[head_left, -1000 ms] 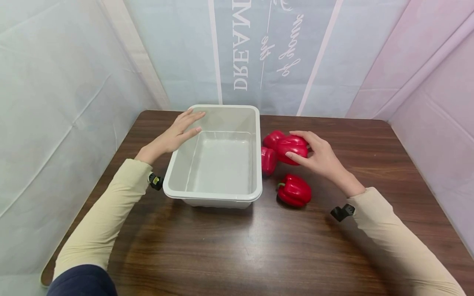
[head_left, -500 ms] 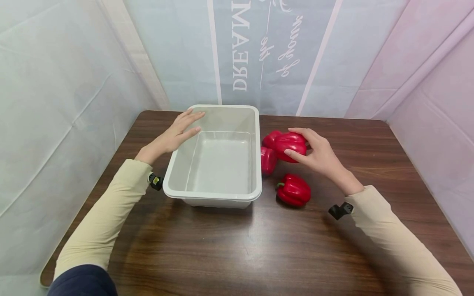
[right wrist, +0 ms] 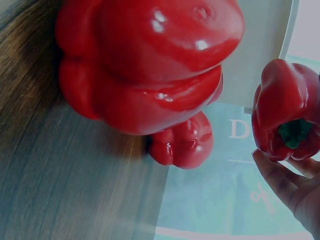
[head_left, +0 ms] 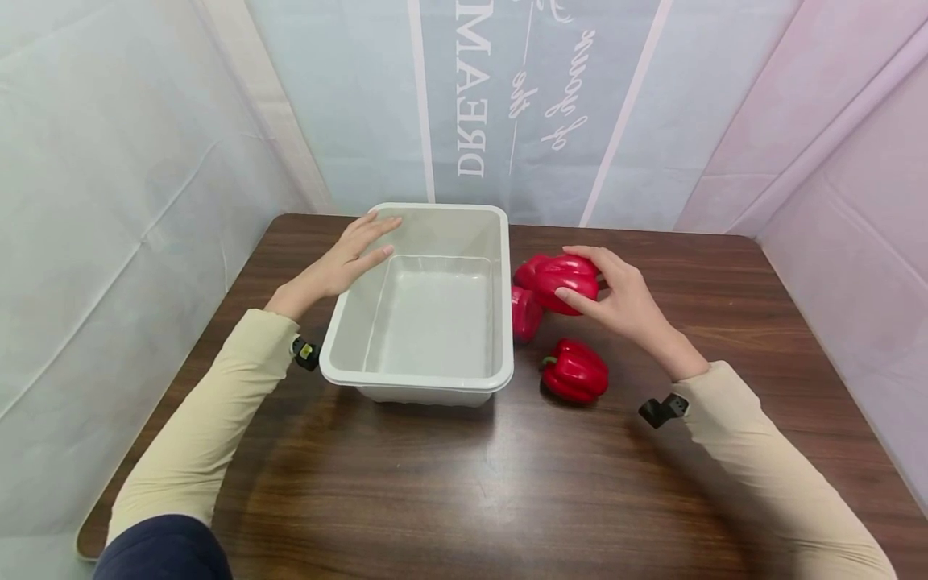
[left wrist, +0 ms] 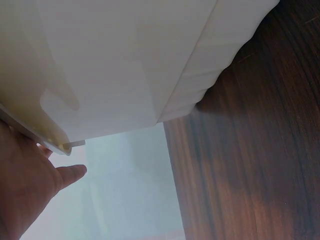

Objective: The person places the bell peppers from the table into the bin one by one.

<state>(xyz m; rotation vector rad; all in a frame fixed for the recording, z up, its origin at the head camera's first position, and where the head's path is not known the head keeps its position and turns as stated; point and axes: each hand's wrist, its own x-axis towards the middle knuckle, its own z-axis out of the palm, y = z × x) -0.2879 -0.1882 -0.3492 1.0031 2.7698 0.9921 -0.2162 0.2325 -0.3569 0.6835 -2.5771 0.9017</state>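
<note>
My right hand [head_left: 622, 302] grips a red bell pepper [head_left: 569, 282] between thumb and fingers, and the right wrist view shows its green stem. In that view the held pepper [right wrist: 285, 105] is raised clear of the table. My left hand [head_left: 337, 264] rests over the left rim of a white plastic basin [head_left: 416, 381], with its fingers stretched out. A bell pepper [head_left: 525, 316] sits beside the basin's right wall, and another bell pepper [head_left: 528, 271] is partly hidden behind the held one. Closer to me lies a bell pepper [head_left: 577, 373], its stem pointing left.
A dark wood-grain table [head_left: 449, 499] carries everything. Behind it hangs a pale blue curtain [head_left: 362, 97] with white lettering. Fabric walls stand on the left [head_left: 130, 242] and right.
My right hand has lifted the gripped pepper slightly and shifted it a little to the left. My left hand and the basin have stayed in place.
</note>
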